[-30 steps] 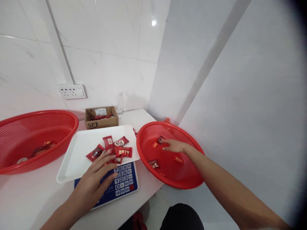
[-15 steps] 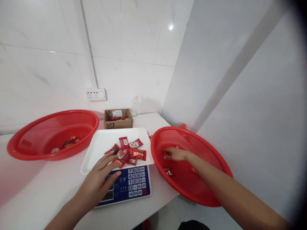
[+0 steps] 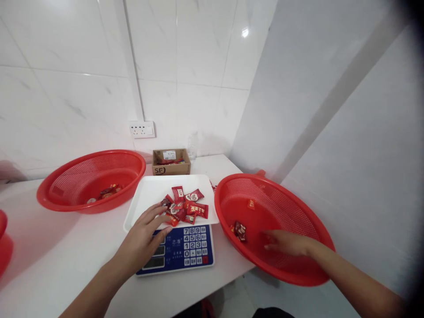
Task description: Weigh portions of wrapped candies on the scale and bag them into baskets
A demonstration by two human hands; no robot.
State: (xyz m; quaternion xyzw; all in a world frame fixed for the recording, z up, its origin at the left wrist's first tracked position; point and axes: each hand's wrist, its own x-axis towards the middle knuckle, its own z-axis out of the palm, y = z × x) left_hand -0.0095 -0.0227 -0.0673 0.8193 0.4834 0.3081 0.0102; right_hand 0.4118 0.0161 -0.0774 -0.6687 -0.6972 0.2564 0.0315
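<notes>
My left hand (image 3: 145, 234) is open, its fingers spread at the near edge of a white weighing tray (image 3: 145, 194), against a small pile of red-wrapped candies (image 3: 179, 207). Beneath the tray is the scale's blue keypad panel (image 3: 179, 247), partly covered by my thumb. Inside the red mesh basket (image 3: 228, 181) on the right, my right hand (image 3: 288, 243) reaches low with its fingers apart, slightly blurred, and no candy visible in them. To its left lie dark red wrapped candies (image 3: 240, 230), and a single red candy packet (image 3: 251, 204) rests farther back.
Another red basket (image 3: 49, 204) holding a few wrapped candies stands on the left. Behind the tray are a cardboard box (image 3: 170, 168) with packets and a clear bottle (image 3: 192, 145). Walls close off the back and right. A red rim (image 3: 2, 223) shows at the left edge.
My right hand has moved from the basket's left part toward its near right. Dark red candies now show at the left of that basket. My left hand stays at the tray; the view has shifted slightly left.
</notes>
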